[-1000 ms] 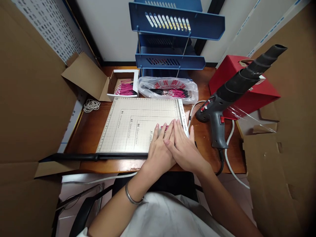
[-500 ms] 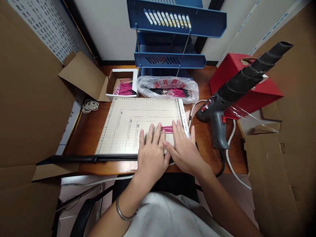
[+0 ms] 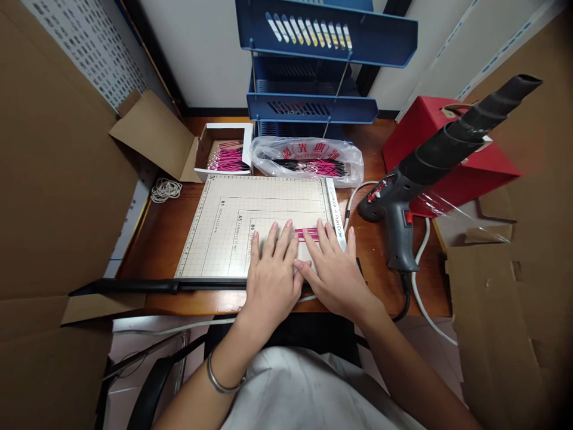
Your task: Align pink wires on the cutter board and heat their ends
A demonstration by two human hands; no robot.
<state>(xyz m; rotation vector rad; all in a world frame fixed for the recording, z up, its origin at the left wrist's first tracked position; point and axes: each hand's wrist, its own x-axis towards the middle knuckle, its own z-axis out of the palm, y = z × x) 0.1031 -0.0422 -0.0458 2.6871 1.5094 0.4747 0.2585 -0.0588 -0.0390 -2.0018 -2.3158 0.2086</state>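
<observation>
Several thin magenta wires (image 3: 307, 234) lie side by side near the right end of a cream paper cutter (image 3: 210, 233). My left hand (image 3: 273, 269) rests flat on the board, fingers stretched out, its fingertips at the left end of the wires. Palm down, my right hand (image 3: 333, 272) is spread over their right end, fingertips touching them. The two thumbs come close together below the wires. Both ends of the wires are partly hidden under my fingers. The cutter's black handle (image 3: 134, 286) lies low along the board's front edge.
Behind the cutter are an open box (image 3: 246, 146) of magenta wires and a clear plastic bag (image 3: 353, 164) of more wires. A black heat gun (image 3: 398, 221) stands at right before a red box (image 3: 421, 125). Blue tiered trays (image 3: 313, 107) rise at the back; coiled white cord (image 3: 166, 190) lies left.
My right hand's fingers have spread and lie further over the wires. My left hand has shifted slightly left. The whole view has shifted a little.
</observation>
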